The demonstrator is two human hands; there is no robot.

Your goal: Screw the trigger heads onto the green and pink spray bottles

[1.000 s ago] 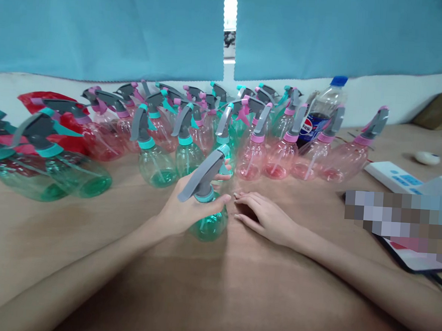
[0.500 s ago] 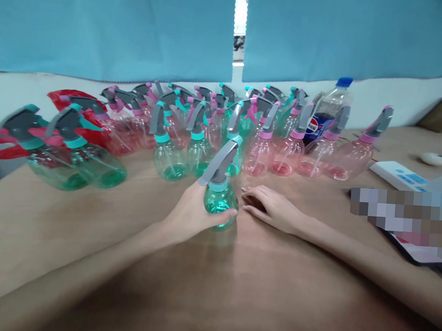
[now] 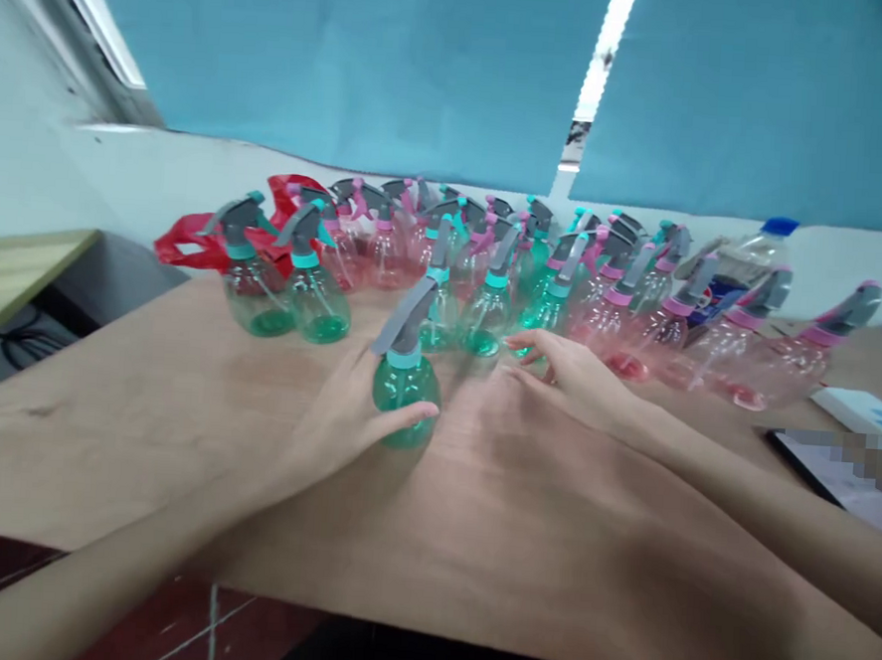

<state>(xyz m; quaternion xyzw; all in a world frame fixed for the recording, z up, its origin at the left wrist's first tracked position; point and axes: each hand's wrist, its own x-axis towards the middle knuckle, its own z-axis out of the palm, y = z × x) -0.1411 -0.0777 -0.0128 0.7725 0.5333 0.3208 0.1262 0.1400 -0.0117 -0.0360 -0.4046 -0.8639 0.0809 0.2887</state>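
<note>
A green spray bottle (image 3: 405,393) with a grey trigger head and turquoise collar stands upright near the middle of the table. My left hand (image 3: 358,405) is wrapped round its body from the left, the thumb across the front. To the right, my right hand (image 3: 558,377) is held over the table with its fingers apart and curved, nothing in them. Its fingertips are near the base of another green spray bottle (image 3: 487,318). Pink spray bottles (image 3: 612,326) stand in a row beyond my right hand.
Two green bottles (image 3: 321,303) stand at the left before a red plastic bag (image 3: 192,242). Several more bottles crowd the back. A blue-capped drink bottle (image 3: 760,252), a white box (image 3: 866,408) and a dark-edged flat device (image 3: 813,472) are at the right.
The view has turned left, bringing the table's left and front edges into sight. My left hand still holds the green bottle. My right hand is farther from it, with its fingers lifted.
</note>
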